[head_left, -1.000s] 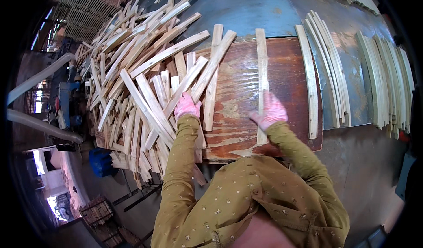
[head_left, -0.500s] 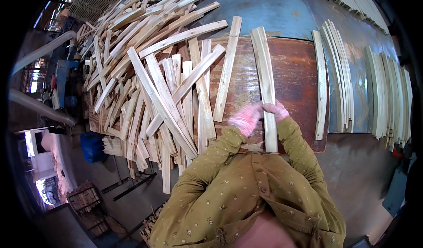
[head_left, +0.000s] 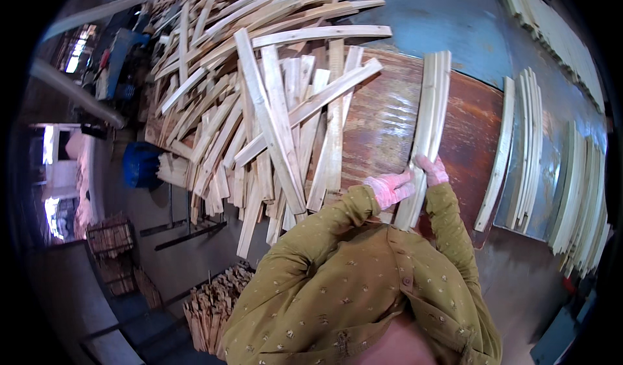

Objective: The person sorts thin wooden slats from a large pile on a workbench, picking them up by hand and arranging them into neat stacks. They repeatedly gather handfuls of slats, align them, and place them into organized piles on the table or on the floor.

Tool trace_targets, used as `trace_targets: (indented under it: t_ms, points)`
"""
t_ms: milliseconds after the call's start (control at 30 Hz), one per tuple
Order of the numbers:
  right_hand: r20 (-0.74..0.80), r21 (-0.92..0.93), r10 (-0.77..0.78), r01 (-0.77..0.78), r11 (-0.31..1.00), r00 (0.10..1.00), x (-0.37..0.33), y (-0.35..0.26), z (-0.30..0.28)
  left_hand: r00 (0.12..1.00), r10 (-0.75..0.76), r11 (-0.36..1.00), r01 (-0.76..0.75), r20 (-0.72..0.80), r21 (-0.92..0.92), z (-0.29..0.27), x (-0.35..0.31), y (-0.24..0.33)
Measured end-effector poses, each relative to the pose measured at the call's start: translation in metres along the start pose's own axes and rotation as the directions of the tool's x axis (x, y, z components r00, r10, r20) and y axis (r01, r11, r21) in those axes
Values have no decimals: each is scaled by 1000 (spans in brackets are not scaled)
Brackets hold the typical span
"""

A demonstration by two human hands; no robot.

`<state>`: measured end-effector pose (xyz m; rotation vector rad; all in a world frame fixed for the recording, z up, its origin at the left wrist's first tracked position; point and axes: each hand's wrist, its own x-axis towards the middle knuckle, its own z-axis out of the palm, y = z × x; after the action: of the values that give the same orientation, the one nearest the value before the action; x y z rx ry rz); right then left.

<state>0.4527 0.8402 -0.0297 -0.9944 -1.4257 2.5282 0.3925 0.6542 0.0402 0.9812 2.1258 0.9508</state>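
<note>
A few pale wooden strips (head_left: 431, 109) lie side by side in front of me, their near ends close to my body. My right hand (head_left: 433, 170), in a pink and white glove, is closed round their right edge with the thumb on top. Gloved in the same way, my left hand (head_left: 391, 190) presses its fingers together against the left edge, lower down; its fingertips are partly hidden. Under the strips is a worn red-brown board (head_left: 379, 138). To the right lies a single wooden strip (head_left: 498, 151).
A large jumbled heap of wooden strips (head_left: 276, 105) covers the left side. Rows of strips (head_left: 529, 147) and a further stack (head_left: 577, 196) lie at the right on a blue-grey surface (head_left: 448, 21). A blue container (head_left: 141, 165) and bundled sticks (head_left: 217, 306) are at the lower left.
The loose strip that lay left of my hands is gone from its place, and the group between my hands looks wider. The view has shifted, so the scene sits further right and turned slightly.
</note>
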Motion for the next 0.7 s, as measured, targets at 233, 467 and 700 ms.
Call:
trace_targets:
  t_ms: [233, 467, 700]
  points:
    - [83, 106, 74, -83, 991, 994, -11, 4, 5, 358, -461, 496, 863, -812, 98, -160, -57, -59]
    - [90, 194, 21, -39, 980, 996, -3, 15, 15, 520, -275, 855, 518, -808, 43, -151, -55, -101]
    - [-86, 132, 62, -50, 990, 994, 2, 21, 33, 886, -11, 998, 37, -464, 48, -73, 30, -10]
